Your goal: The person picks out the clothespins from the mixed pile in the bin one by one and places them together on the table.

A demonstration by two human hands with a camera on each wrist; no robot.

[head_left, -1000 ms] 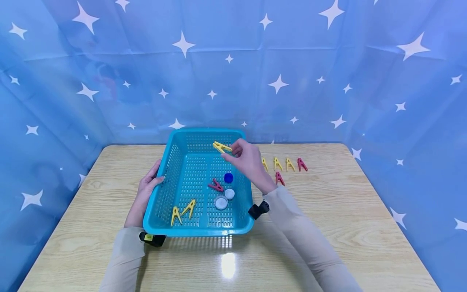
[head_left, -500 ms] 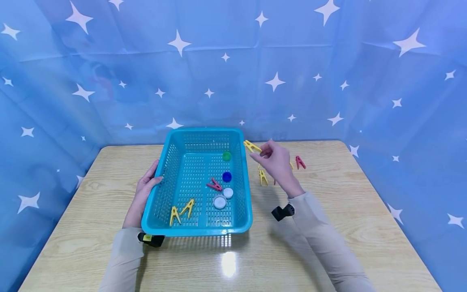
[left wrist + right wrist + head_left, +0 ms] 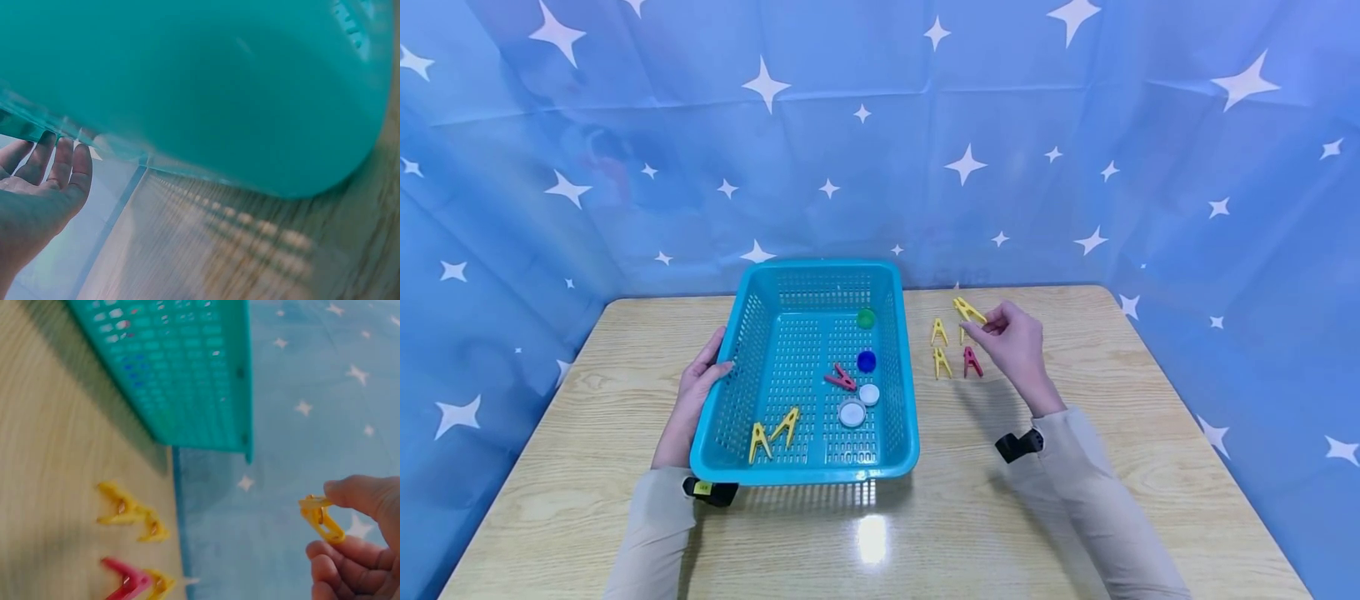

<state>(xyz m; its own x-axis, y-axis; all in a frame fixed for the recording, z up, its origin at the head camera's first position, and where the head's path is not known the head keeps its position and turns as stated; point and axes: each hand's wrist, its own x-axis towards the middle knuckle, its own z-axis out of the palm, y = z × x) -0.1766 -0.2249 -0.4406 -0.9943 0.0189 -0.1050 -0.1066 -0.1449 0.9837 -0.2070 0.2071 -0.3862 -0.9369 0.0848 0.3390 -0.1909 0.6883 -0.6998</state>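
Observation:
My right hand (image 3: 1018, 346) pinches a yellow clothespin (image 3: 972, 311) between thumb and fingers, above the table right of the basket. In the right wrist view, that clothespin (image 3: 331, 534) shows at the fingertips against the blue curtain. Below it lie yellow clothespins (image 3: 942, 363) and a red clothespin (image 3: 972, 362); the hand hides part of this group. My left hand (image 3: 696, 398) grips the left side of a turquoise plastic basket (image 3: 805, 477), thumb over the rim. Seen from the left wrist, the hand's fingers (image 3: 62, 164) reach up against the basket's outer side.
Inside the basket are two yellow clothespins (image 3: 786, 427), a red clothespin (image 3: 841, 377), a green cap (image 3: 866, 318), a blue cap (image 3: 867, 361) and two white round caps (image 3: 852, 413). A starry blue curtain (image 3: 850, 150) stands behind the wooden table (image 3: 1075, 375).
My right hand has moved right, carrying the yellow clothespin from over the basket to above the clothespins on the table. The green cap has come into view; the left hand stays put.

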